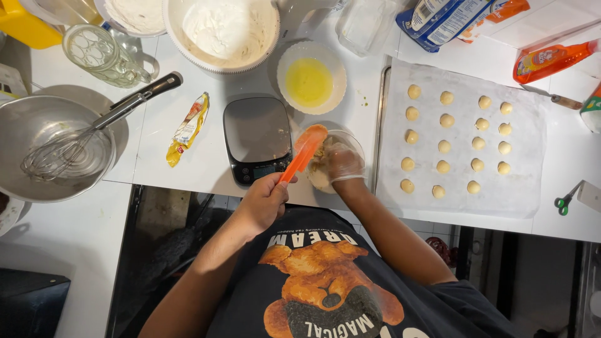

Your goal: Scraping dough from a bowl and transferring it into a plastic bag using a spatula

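Head view: the left hand point(261, 203) has its grip closed around the handle of an orange spatula point(302, 153), whose blade reaches up and away from the hand to the rim of a small clear bowl point(350, 141) holding pale dough. The right hand point(344, 164), in a thin clear glove, sits in that bowl — its grip is curled around a lump of dough, though how tightly cannot be told. The bowl stands on the white worktop point(206, 169), just right of the left hand's grip and touching the spatula blade.

Just beyond the left hand lies a dark kitchen scale point(256, 134); further off beyond it stands a white bowl of yellow liquid point(311, 82), and further still a large bowl of flour point(220, 31). To the right of the gloved hand a baking tray point(380, 112) lined with paper carries rows of small round dough balls point(444, 146). Well to the left of both hands a steel mixing bowl point(31, 125) holds a whisk point(87, 134), with a glass mug point(106, 55) beyond it and a yellow wrapper point(188, 128) between that bowl and the scale. Green-handled scissors point(565, 201) lie at the far right edge.
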